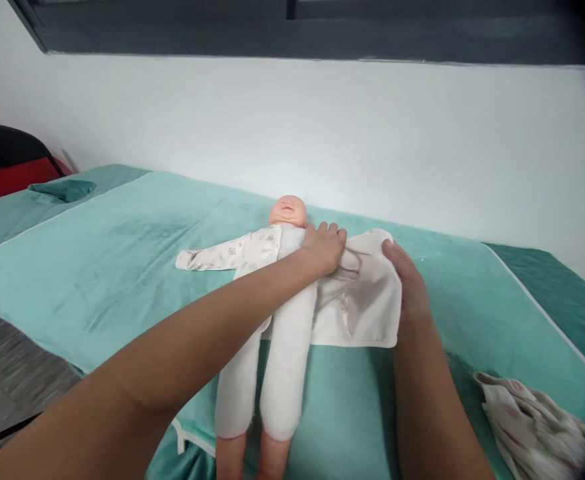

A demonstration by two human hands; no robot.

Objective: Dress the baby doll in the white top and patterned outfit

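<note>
Cream-white cotton baby jacket with a small scattered print (372, 293) lies spread open around the soft-bodied baby doll with a white fabric torso (292, 333), which is on its back in the middle of the bed-like surface. At far left is a black curved chair-like back with a bright red panel (9, 179), and near it a crumpled dark-green cloth (67, 191). Wood-look grey floor (12, 367) shows below. Mint-green plush sheet with white edging (137, 220) spreads across the surface, its pile brushed into darker streaks. On it, the jacket's left-hand sleeve stretches straight out from the doll; its grey-brown motifs are too small to make out as pictures or lettering. The doll's smooth peach plastic head rests near the white wall (322, 133), under a dark grey frame (172, 30); its padded white legs end in glossy peach shins. Left hand (325, 248) lies with bent fingers over the doll's shoulder and the bunched jacket; I cannot tell what is under the palm. Right hand (409, 283) grasps the jacket's outer edge, thumb against the fabric, its fingers mostly hidden, holding the panel out so the plain, softly creased inside shows. Darker teal fabric (552, 280) borders the sheet; at lower right sits a rumpled pale cloth with pinkish patches (537, 427).
</note>
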